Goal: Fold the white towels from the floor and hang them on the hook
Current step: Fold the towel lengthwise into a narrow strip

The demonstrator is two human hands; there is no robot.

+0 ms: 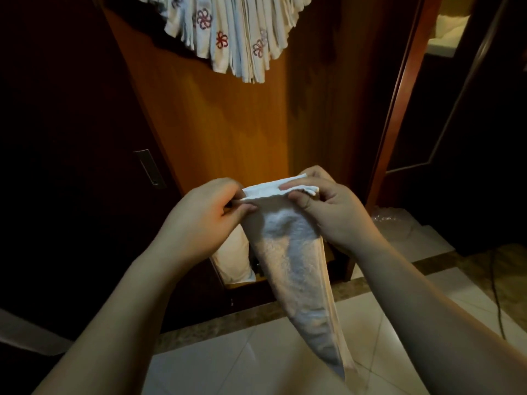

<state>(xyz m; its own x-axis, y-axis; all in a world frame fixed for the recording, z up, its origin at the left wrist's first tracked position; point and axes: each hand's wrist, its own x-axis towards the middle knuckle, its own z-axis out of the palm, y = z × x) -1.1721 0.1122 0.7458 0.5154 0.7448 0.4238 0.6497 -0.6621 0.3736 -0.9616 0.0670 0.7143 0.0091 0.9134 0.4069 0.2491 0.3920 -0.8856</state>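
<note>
Both hands, left hand [199, 215] and right hand [328, 212], pinch the white towel [293, 258] by its top hem. It looks soft, light and limp. Corners seem best for holding.

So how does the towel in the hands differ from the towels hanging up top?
The towel is plain white; the hanging towels carry flower embroidery. It is one piece pinched at its top edge by left hand and right hand; they hang bunched together. All hang downward.
</note>
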